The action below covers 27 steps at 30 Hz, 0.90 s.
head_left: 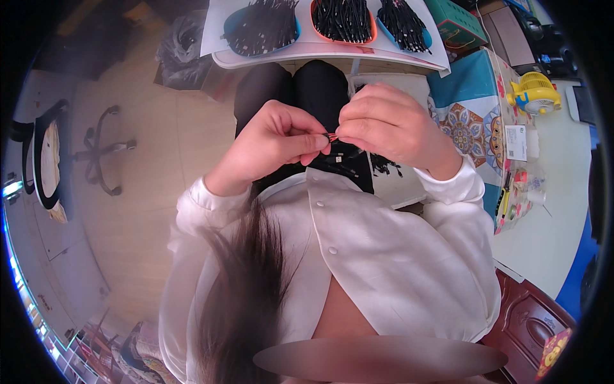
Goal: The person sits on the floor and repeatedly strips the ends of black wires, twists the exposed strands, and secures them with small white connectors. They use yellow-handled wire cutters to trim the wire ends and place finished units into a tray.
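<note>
Above my lap, my left hand (272, 141) pinches a short black cable between thumb and fingertips. Thin reddish wires (332, 136) stick out from it toward my right hand (387, 125). The right fingertips are closed on the ends of these wires, and the two hands almost meet. Most of the cable is hidden by my fingers. Below the hands, several loose black cables with metal plugs (339, 157) rest on my dark trousers. More black cable pieces (385, 166) lie in a whitish tray (401, 190) at the right of my lap.
Ahead, a white table (332, 51) bears a blue tray (229, 29), an orange tray (373, 35) and another blue tray (388, 36), all heaped with black cables. On the right are a patterned cloth (457, 83) and a yellow fan (536, 89). A chair base (96, 153) stands at left.
</note>
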Each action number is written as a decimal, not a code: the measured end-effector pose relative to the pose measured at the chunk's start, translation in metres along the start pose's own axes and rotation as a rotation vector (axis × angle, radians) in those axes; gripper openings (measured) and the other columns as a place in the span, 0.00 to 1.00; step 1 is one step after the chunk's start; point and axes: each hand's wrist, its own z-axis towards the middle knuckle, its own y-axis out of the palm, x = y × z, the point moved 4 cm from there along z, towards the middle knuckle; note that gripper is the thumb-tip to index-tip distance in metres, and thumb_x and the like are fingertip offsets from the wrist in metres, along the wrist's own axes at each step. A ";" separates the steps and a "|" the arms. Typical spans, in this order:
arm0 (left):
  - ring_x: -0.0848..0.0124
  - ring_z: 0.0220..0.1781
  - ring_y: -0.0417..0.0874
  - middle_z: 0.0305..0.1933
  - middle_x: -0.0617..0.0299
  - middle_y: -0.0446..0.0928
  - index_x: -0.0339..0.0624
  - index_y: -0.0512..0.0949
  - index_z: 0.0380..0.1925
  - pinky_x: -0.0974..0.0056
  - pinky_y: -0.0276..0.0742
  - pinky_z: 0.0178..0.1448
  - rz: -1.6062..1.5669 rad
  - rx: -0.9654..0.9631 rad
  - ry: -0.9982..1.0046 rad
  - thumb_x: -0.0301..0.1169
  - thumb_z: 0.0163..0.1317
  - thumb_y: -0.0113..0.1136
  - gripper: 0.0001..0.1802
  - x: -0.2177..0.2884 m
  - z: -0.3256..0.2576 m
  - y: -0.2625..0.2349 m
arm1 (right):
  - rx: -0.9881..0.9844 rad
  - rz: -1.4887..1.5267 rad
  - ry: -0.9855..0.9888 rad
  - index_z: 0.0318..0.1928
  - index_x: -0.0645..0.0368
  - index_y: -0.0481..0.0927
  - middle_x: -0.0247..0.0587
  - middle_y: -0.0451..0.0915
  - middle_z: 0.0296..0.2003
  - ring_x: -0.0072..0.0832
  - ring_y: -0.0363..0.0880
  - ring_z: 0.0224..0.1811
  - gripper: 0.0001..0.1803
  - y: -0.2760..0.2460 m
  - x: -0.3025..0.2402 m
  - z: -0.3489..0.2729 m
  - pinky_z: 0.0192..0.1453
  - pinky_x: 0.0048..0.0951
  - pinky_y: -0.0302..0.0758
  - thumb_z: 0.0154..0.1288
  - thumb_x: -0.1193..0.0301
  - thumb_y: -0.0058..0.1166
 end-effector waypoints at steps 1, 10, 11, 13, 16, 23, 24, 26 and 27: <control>0.81 0.21 0.71 0.23 0.64 0.77 0.29 0.82 0.32 0.77 0.60 0.23 0.026 -0.011 0.028 0.22 0.63 0.59 0.05 0.002 -0.001 0.001 | 0.000 -0.006 0.001 0.34 0.61 0.79 0.39 0.78 0.34 0.37 0.77 0.35 0.14 0.001 -0.001 0.000 0.38 0.34 0.75 0.44 0.76 0.69; 0.81 0.22 0.74 0.21 0.64 0.79 0.28 0.81 0.28 0.73 0.68 0.26 0.191 0.002 0.114 0.18 0.59 0.59 0.04 0.005 -0.004 0.006 | -0.018 0.147 0.148 0.31 0.60 0.77 0.39 0.77 0.33 0.37 0.76 0.35 0.12 0.007 -0.002 -0.003 0.42 0.36 0.74 0.45 0.79 0.67; 0.81 0.23 0.74 0.23 0.63 0.79 0.28 0.81 0.30 0.73 0.68 0.27 0.211 -0.012 0.097 0.19 0.60 0.59 0.04 0.005 -0.004 0.006 | -0.022 0.165 0.152 0.31 0.60 0.77 0.39 0.77 0.32 0.37 0.76 0.34 0.12 0.009 -0.003 -0.004 0.41 0.35 0.74 0.45 0.80 0.67; 0.81 0.26 0.74 0.27 0.63 0.79 0.27 0.81 0.33 0.75 0.69 0.28 0.250 -0.049 0.057 0.20 0.63 0.60 0.05 0.005 -0.005 0.006 | -0.032 0.202 0.173 0.30 0.61 0.76 0.39 0.76 0.31 0.37 0.75 0.33 0.12 0.011 -0.002 -0.005 0.40 0.33 0.73 0.45 0.80 0.66; 0.72 0.20 0.76 0.20 0.56 0.78 0.28 0.80 0.26 0.68 0.71 0.26 0.415 -0.009 0.164 0.19 0.56 0.61 0.03 0.010 -0.007 0.008 | -0.091 0.448 0.399 0.31 0.62 0.76 0.36 0.76 0.30 0.29 0.74 0.31 0.07 0.019 0.004 -0.012 0.37 0.28 0.71 0.52 0.79 0.61; 0.67 0.22 0.79 0.22 0.55 0.79 0.28 0.80 0.31 0.67 0.71 0.29 0.778 0.087 0.527 0.20 0.58 0.61 0.04 0.017 -0.013 0.007 | -0.108 1.063 1.098 0.38 0.63 0.80 0.34 0.80 0.32 0.19 0.76 0.34 0.07 0.036 0.012 -0.029 0.40 0.22 0.74 0.62 0.73 0.61; 0.70 0.22 0.77 0.22 0.57 0.78 0.28 0.80 0.31 0.69 0.69 0.27 0.560 0.053 0.402 0.20 0.59 0.61 0.04 0.012 -0.010 0.003 | -0.056 0.794 0.919 0.38 0.63 0.80 0.35 0.80 0.34 0.21 0.77 0.35 0.09 0.027 0.010 -0.024 0.39 0.22 0.73 0.60 0.72 0.63; 0.77 0.21 0.74 0.22 0.62 0.77 0.29 0.81 0.31 0.73 0.65 0.24 0.130 -0.007 0.176 0.20 0.61 0.60 0.04 0.003 -0.007 -0.003 | 0.048 0.240 0.537 0.40 0.61 0.81 0.38 0.80 0.36 0.25 0.77 0.36 0.12 0.008 0.001 -0.015 0.37 0.23 0.72 0.55 0.72 0.67; 0.79 0.21 0.73 0.22 0.63 0.77 0.30 0.82 0.31 0.74 0.63 0.24 0.094 -0.009 0.150 0.20 0.61 0.59 0.04 0.001 -0.007 -0.004 | 0.071 0.101 0.397 0.40 0.61 0.81 0.38 0.80 0.37 0.27 0.77 0.35 0.12 0.005 -0.004 -0.013 0.37 0.25 0.73 0.54 0.73 0.66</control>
